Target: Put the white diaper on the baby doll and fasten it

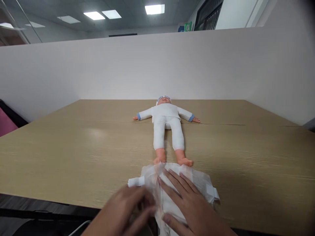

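Observation:
A baby doll [167, 126] in a white suit with blue cuffs lies on its back on the wooden table [73, 147], head toward the far wall and feet toward me. A white diaper [197, 183] lies at the table's near edge, just below the doll's feet. My right hand [187, 203] rests flat on the diaper with its fingers spread. My left hand [125, 213] is at the diaper's left side, its fingers curled against the fabric and blurred.
A white partition wall [98, 72] stands behind the table. A pink and dark object [6, 123] shows at the far left. A seam [221, 124] runs across the tabletop behind the doll's arms. A thin white cable [78, 227] shows below the table edge.

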A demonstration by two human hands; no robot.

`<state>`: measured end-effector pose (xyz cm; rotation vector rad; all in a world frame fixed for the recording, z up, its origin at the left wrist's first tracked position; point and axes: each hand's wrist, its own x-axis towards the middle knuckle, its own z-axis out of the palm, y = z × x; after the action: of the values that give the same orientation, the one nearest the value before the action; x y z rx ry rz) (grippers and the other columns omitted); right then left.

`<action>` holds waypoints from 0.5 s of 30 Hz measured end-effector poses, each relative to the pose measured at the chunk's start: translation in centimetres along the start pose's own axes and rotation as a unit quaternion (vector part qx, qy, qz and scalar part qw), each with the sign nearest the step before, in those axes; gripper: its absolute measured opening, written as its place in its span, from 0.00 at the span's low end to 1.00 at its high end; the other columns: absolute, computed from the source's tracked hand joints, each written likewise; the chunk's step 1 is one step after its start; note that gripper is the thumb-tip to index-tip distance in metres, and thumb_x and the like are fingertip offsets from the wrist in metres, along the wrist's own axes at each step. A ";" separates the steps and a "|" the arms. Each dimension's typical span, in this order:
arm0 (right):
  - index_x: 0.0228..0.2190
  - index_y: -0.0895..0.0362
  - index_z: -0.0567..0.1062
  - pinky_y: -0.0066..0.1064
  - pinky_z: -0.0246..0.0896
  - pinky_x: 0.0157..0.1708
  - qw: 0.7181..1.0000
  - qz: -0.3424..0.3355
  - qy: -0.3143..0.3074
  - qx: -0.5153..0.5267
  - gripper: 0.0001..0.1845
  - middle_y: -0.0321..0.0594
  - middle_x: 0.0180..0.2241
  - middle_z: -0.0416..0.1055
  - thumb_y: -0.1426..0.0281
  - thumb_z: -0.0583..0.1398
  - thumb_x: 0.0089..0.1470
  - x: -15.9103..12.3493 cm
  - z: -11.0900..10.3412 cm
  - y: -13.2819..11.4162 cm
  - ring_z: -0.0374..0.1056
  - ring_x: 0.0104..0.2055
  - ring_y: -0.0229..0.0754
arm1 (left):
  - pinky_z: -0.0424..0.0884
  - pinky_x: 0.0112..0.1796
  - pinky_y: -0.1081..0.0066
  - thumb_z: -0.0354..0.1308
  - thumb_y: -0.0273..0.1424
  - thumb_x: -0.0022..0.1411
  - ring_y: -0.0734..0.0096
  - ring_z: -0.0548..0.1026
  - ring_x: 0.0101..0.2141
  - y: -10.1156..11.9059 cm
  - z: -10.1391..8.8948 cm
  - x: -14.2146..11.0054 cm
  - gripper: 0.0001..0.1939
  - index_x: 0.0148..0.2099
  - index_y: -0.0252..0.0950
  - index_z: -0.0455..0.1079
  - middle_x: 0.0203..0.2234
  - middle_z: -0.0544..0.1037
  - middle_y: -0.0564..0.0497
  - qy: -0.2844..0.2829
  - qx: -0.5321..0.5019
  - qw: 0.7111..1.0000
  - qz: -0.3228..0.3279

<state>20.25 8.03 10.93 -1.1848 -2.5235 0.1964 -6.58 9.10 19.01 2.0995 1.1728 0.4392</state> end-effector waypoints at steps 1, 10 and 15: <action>0.79 0.47 0.51 0.56 0.62 0.72 1.000 -0.010 0.001 -0.002 0.45 0.42 0.78 0.49 0.46 0.58 0.71 0.1 0.0 0.2 0.54 0.78 0.59 | 0.73 0.46 0.67 0.56 0.37 0.78 0.60 0.79 0.43 0.0 -1.0 1.9 0.12 0.49 0.41 0.80 0.42 0.84 0.47 0.030 0.081 0.995 0.045; 0.79 0.49 0.49 0.51 0.68 0.67 0.995 -0.053 0.063 -0.057 0.52 0.48 0.76 0.57 0.44 0.61 0.66 0.1 1.5 1.2 0.63 0.74 0.60 | 0.59 0.69 0.50 0.67 0.21 0.64 0.43 0.54 0.76 -1.5 -1.4 17.7 0.51 0.81 0.49 0.48 0.81 0.47 0.40 -0.010 0.463 0.837 0.290; 0.78 0.51 0.53 0.47 0.69 0.65 0.988 -0.070 0.110 -0.085 0.54 0.49 0.73 0.63 0.39 0.61 0.64 0.3 2.8 1.9 0.68 0.70 0.59 | 0.56 0.70 0.50 0.66 0.24 0.64 0.43 0.59 0.73 -1.8 -1.3 20.6 0.33 0.69 0.44 0.68 0.77 0.57 0.41 -0.037 0.417 0.825 0.381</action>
<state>20.39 9.56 7.95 -1.0219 -2.4520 -0.1772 2.61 27.70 17.96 3.3165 0.4114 0.1736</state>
